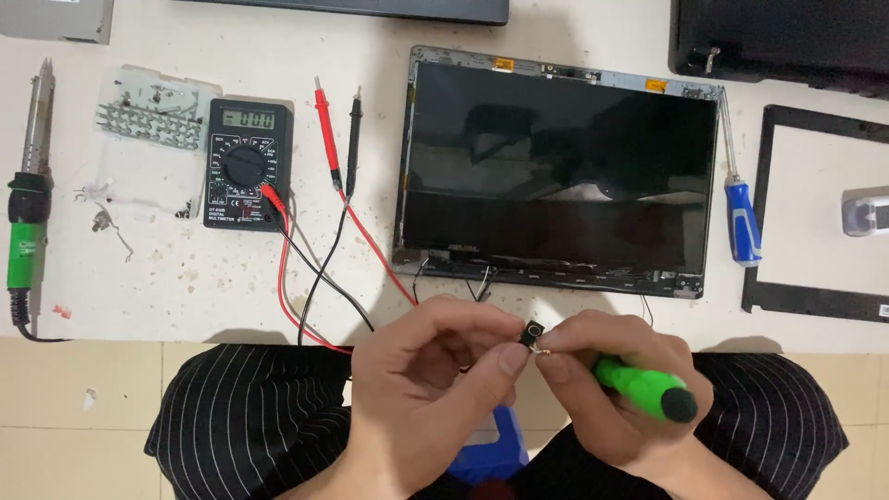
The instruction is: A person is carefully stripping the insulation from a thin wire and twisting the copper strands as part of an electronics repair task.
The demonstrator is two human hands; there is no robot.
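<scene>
My left hand (435,380) pinches a small black part (532,333) between thumb and fingers, just below the table's front edge. My right hand (616,389) meets it from the right, fingertips touching the same part, and also holds a green-handled tool (644,384) with a black end cap across the palm. The tool's tip is hidden by my fingers. A laptop screen panel (556,171) in its grey lid lies flat on the white table (185,287) just beyond my hands, thin wires trailing from its near edge.
A black multimeter (246,163) with a red probe (326,130) and a black probe (354,139) lies at left. Farther left are a green soldering iron (26,222) and a clear parts tray (148,139). A blue screwdriver (741,218) and black bezel frame (761,222) lie right.
</scene>
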